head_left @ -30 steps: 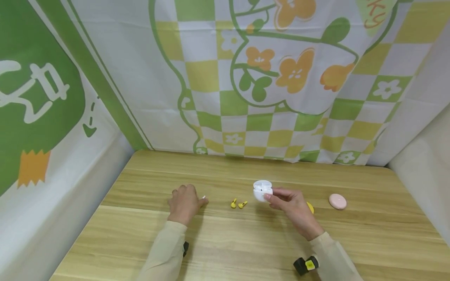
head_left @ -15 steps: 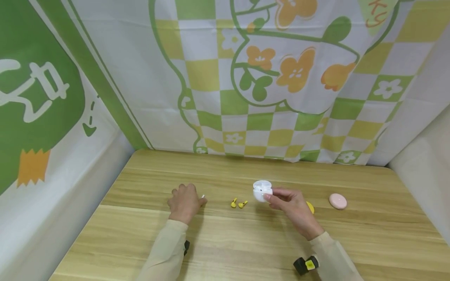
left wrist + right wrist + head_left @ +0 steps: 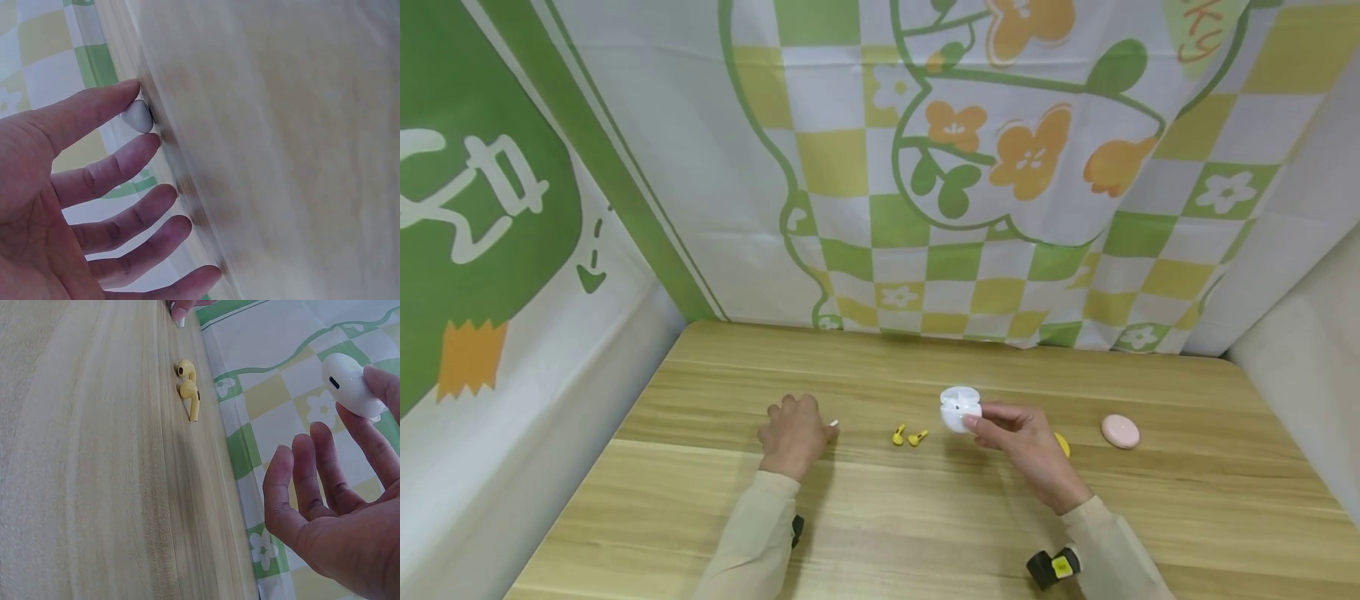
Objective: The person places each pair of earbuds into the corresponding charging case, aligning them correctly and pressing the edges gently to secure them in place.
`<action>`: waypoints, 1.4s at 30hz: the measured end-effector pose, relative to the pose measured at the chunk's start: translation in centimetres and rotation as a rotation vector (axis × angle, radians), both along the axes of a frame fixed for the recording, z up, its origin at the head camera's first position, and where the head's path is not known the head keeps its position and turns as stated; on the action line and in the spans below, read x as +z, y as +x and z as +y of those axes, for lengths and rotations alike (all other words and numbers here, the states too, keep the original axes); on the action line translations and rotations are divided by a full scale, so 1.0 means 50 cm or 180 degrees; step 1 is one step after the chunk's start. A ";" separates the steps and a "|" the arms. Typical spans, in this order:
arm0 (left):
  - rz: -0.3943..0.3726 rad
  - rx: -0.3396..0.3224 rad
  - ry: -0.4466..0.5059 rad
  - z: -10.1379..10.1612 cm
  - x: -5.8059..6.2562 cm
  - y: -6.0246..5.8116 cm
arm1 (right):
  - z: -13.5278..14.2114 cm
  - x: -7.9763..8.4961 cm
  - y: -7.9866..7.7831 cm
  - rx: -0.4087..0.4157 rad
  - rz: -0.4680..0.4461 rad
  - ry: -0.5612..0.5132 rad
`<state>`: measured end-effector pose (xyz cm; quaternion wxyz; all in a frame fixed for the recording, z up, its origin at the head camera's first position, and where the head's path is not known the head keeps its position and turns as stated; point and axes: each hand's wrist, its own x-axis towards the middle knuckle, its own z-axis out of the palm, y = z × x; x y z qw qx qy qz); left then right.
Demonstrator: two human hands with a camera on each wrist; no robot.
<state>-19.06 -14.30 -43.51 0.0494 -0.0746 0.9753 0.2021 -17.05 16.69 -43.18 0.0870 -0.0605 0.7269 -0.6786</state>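
Observation:
My left hand (image 3: 793, 437) is low over the left part of the table, with a white earbud (image 3: 139, 116) pinched between thumb and index finger. Its other fingers are spread, tips close to the wood. Part of the earbud's white stem shows beside the thumb in the head view. My right hand (image 3: 1030, 454) holds a white earbud case (image 3: 960, 408) raised above the table, thumb on one side and index finger on the other. The case's lid stands up. In the right wrist view the three remaining fingers are bent beside it, holding nothing. Two yellow earbuds (image 3: 907, 435) lie between the hands.
Partly hidden behind the right hand is a round yellow object (image 3: 1062, 444). Farther right lies a pink oval case (image 3: 1120, 431), closed. A patterned cloth (image 3: 925, 275) hangs along the back edge of the wooden table (image 3: 880, 525).
The white earbud's stem by the left thumb has turned slightly. Both hands stay nearly where they were, and the white case keeps its place in the right hand.

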 end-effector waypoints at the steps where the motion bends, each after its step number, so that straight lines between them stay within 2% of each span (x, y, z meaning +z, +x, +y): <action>1: -0.0005 -0.0010 0.0012 0.000 0.000 0.000 | 0.000 0.000 0.000 -0.0006 -0.0011 -0.0005; 10: 0.0007 -0.0138 0.0058 -0.003 0.006 0.005 | -0.001 0.000 0.000 -0.0015 -0.0048 -0.0024; 24: 0.0131 -0.0214 0.0039 -0.004 0.001 0.002 | 0.001 0.000 0.002 0.0017 -0.0009 -0.0028; 32: 0.0455 -0.0337 0.0001 0.000 0.007 0.004 | 0.001 0.000 0.002 0.0035 0.0011 0.0001; 42: 0.0911 -0.0625 0.0063 0.028 0.044 0.015 | -0.004 0.004 0.005 0.0048 -0.0026 0.0068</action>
